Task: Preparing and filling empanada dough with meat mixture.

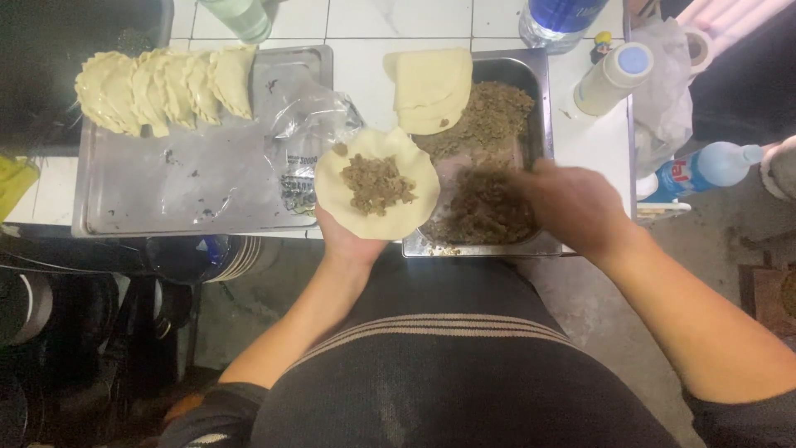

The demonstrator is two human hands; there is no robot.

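My left hand (pixel 348 241) is under a round dough disc (pixel 332 184), holding it flat with a heap of brown minced filling (pixel 377 182) in its middle. My right hand (pixel 572 206) reaches into the metal pan (pixel 543 124) of brown minced filling (pixel 493 112); its fingers are blurred in the filling and I cannot tell what they grip. A stack of plain dough discs (pixel 431 87) leans on the pan's far left corner.
A flat metal tray (pixel 191 182) lies at the left with several folded, crimped pastries (pixel 166 87) along its far edge and a crumpled clear plastic bag (pixel 311 141). Bottles (pixel 705 170), a white cylinder (pixel 609 79) and a plastic bag stand at the right.
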